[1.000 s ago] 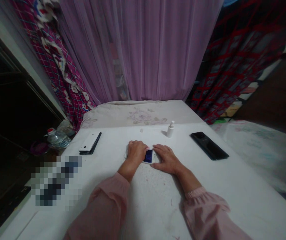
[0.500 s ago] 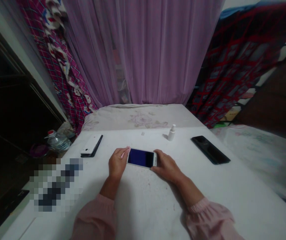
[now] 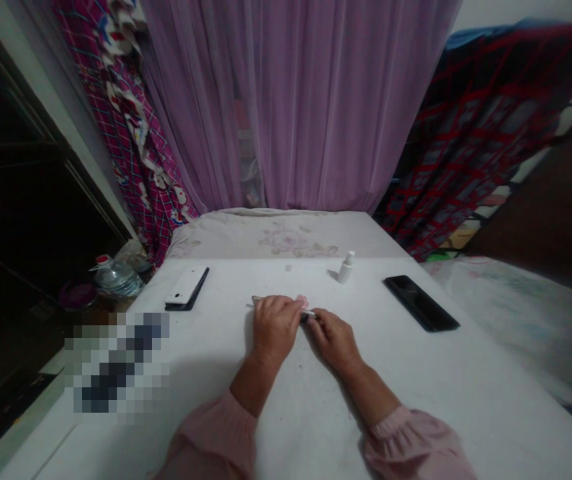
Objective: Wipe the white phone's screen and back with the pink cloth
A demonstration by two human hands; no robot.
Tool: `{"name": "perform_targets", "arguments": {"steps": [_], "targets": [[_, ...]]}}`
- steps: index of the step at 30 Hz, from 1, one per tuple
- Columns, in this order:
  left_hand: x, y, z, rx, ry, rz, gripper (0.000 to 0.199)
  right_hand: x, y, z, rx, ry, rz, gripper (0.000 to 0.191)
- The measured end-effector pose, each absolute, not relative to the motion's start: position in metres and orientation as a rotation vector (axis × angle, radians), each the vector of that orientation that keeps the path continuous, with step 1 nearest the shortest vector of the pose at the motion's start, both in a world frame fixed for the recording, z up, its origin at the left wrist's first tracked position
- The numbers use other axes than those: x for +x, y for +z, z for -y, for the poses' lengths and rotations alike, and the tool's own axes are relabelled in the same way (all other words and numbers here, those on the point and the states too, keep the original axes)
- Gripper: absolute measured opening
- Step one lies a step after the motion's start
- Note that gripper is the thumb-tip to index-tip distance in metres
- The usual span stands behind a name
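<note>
My right hand (image 3: 335,337) grips one end of a smartphone (image 3: 307,315), which is tilted so that mostly its edge shows. Over the phone lies my left hand (image 3: 276,325), fingers bent across it and covering most of its length. A small pink cloth (image 3: 303,301) pokes out by the left fingertips, held in that hand against the phone. The phone's screen is hidden from me. Beyond the hands, a small white spray bottle (image 3: 346,268) stands upright on the white-covered table (image 3: 311,427).
To the right lies a large black phone (image 3: 421,303). On the left, a white phone (image 3: 184,287) rests on a dark one. A small grey square (image 3: 289,268) lies farther back. A blurred-out patch covers the left side. A large water bottle (image 3: 119,277) stands beyond the left edge.
My left hand has moved right with the pink cloth, from the phone's left end to across it. The phone has tipped from showing its screen to showing its edge.
</note>
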State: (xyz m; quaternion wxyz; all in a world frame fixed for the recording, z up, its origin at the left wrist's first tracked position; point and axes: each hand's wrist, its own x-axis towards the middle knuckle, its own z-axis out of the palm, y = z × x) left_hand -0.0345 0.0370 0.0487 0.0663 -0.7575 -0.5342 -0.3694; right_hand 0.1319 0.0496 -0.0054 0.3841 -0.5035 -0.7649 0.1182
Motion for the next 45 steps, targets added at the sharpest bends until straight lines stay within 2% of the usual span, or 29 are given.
{"name": "perform_targets", "arguments": {"steps": [15,33,45], "targets": [[-0.016,0.058,-0.034,-2.36,-0.92,1.574,0.02,0.13,-0.005,-0.049,-1.337,0.324,1.973,0.035],[-0.069,0.057,-0.048,-2.214,-0.89,1.71,0.022,0.131,-0.003,-0.048,-1.322,0.274,1.982,0.034],[-0.091,0.053,-0.054,-2.094,-0.932,1.647,0.014,0.131,-0.004,-0.049,-1.24,0.225,1.939,0.031]]}}
